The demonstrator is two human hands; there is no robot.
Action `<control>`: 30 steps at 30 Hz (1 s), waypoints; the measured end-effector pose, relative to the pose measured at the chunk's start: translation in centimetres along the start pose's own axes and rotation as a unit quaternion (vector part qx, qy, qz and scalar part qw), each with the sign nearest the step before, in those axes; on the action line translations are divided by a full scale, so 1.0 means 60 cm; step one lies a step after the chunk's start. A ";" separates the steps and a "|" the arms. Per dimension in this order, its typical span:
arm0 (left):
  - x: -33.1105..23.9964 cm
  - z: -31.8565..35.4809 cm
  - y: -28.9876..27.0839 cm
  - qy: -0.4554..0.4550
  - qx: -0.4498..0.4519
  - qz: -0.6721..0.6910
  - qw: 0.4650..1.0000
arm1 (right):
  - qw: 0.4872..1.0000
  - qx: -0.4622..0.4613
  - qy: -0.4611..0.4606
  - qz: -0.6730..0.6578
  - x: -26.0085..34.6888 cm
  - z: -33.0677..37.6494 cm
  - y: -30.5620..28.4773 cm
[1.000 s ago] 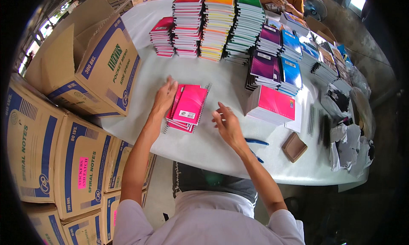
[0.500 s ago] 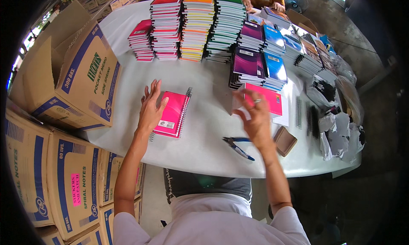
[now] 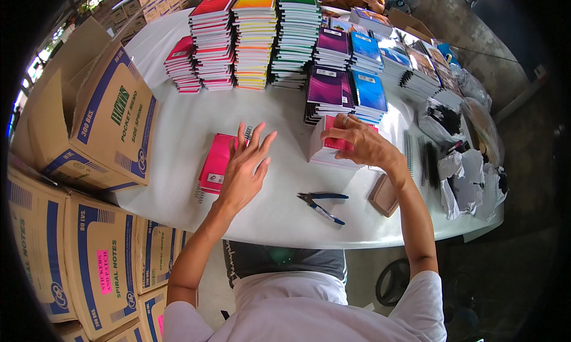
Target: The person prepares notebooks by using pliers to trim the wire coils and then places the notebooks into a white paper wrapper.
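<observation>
A pink spiral notebook (image 3: pixel 215 163) lies tilted on the table, the loose end of its wire coil jutting past the far edge. My left hand (image 3: pixel 245 166) hovers at its right side with fingers spread and nothing in them; the hand hides most of the coil. To the right, a short stack of pink-covered notebooks (image 3: pixel 324 153) stands in front of the purple ones. My right hand (image 3: pixel 364 141) is over this stack, its bent fingers and thumb closed on the top pink notebook (image 3: pixel 336 142). Blue-handled pliers (image 3: pixel 324 205) lie nearer me, between the two hands.
Tall red (image 3: pixel 212 41), yellow (image 3: pixel 254 41) and green (image 3: pixel 295 41) notebook stacks line the back. Purple (image 3: pixel 329 92) and blue (image 3: pixel 370 92) ones stand nearer. A brown tray (image 3: pixel 384 195), black coils (image 3: pixel 429 160), and an open carton (image 3: pixel 113 116) flank the work area. Another person's hand (image 3: pixel 373 3) is at the back.
My left hand has moved right, off the notebook's cover. My right hand has come down onto the pink stack and its fingers have closed. The whole view has shifted slightly.
</observation>
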State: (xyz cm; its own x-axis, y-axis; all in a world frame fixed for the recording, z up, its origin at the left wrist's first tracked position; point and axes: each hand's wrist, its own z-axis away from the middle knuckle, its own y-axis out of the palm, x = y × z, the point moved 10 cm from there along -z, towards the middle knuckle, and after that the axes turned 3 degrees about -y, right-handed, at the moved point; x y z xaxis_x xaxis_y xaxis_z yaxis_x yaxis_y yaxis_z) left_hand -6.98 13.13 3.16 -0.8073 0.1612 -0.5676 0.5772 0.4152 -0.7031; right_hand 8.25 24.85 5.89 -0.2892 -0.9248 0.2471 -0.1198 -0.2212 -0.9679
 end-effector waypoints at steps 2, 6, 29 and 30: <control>0.001 0.006 0.009 -0.003 0.001 0.031 1.000 | 0.999 -0.003 0.012 -0.039 -0.008 0.003 -0.005; 0.015 0.024 0.075 -0.052 0.053 0.170 0.983 | 1.000 -0.014 -0.004 -0.008 -0.006 0.005 0.002; 0.042 0.062 0.289 -0.431 0.133 0.662 0.599 | 0.856 -0.092 0.235 -0.452 -0.138 0.180 0.126; 0.045 0.057 0.289 -0.434 0.154 0.647 0.608 | 0.842 -0.093 0.251 -0.469 -0.118 0.199 0.132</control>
State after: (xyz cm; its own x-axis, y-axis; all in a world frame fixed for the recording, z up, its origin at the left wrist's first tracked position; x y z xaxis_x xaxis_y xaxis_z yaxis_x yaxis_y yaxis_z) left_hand 1.27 17.67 -12.00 0.6378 -0.4135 -0.6498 0.7642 0.2347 0.6008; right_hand 20.66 25.95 -4.09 -0.3434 -0.1126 0.9324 -0.6520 -0.6860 -0.3230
